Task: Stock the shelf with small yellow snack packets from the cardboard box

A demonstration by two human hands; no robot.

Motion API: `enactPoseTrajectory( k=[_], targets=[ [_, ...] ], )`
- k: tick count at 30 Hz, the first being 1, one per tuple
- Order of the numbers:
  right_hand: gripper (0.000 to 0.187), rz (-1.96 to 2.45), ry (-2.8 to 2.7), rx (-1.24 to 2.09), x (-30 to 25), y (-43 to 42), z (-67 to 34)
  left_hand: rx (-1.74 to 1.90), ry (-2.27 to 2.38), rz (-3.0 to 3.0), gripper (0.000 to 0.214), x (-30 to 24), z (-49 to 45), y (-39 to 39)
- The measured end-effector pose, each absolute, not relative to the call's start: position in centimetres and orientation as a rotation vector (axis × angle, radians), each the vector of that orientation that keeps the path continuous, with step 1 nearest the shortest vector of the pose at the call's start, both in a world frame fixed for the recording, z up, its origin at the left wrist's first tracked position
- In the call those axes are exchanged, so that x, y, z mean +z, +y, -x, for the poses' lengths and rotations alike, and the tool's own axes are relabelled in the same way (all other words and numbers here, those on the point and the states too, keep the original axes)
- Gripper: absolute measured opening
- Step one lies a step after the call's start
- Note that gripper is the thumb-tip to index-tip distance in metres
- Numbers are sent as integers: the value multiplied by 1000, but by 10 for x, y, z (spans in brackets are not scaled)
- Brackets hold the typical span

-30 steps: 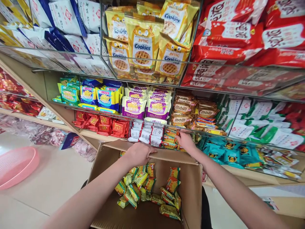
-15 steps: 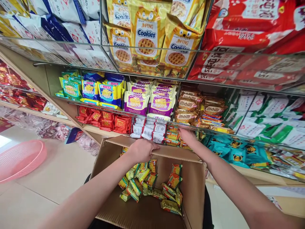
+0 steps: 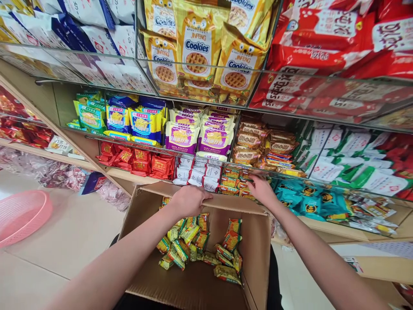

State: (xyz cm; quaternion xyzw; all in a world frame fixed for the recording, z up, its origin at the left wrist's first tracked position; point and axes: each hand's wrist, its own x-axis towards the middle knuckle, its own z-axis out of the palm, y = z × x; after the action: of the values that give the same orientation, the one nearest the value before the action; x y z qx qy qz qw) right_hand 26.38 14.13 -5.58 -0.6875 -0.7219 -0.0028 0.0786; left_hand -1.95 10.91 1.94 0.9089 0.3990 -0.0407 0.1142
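My left hand (image 3: 189,201) is closed over the far edge of an open cardboard box (image 3: 237,204). Inside that box, several small yellow, orange and green snack packets (image 3: 189,234) lie loose on the bottom. Beyond the box, my right hand (image 3: 263,191) reaches into the lowest shelf. Its thumb and forefinger are apart, beside rows of orange-and-green snack packets (image 3: 230,182). The other fingertips are partly hidden, and I see no packet held in them.
White-and-red packets (image 3: 195,173) and teal packets (image 3: 311,200) flank the right hand's compartment. Glass shelf fronts (image 3: 206,155) run above it, with purple soda biscuits (image 3: 182,137) and yellow cookie bags (image 3: 197,47) higher up. A pink basket (image 3: 35,224) stands on the floor at left.
The view has shifted slightly to the right. My right hand's fingers show more clearly now, with thumb and forefinger apart. My left hand stays on the box edge.
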Motion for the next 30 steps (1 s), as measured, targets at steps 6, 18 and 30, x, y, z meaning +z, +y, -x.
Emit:
enactPoseTrajectory(
  k=[6, 18, 30],
  targets=[
    [30, 2259, -2173, -60, -56, 154, -274, -97, 1159, -2728, 48, 19, 21, 108],
    [25, 2064, -2556, -435, -44, 131, -274, -62, 1154, -2774, 45, 17, 21, 106],
    [28, 2157, -2622, -506, -49, 149, -282, -69, 1155, -2770, 39, 19, 21, 106]
  ],
)
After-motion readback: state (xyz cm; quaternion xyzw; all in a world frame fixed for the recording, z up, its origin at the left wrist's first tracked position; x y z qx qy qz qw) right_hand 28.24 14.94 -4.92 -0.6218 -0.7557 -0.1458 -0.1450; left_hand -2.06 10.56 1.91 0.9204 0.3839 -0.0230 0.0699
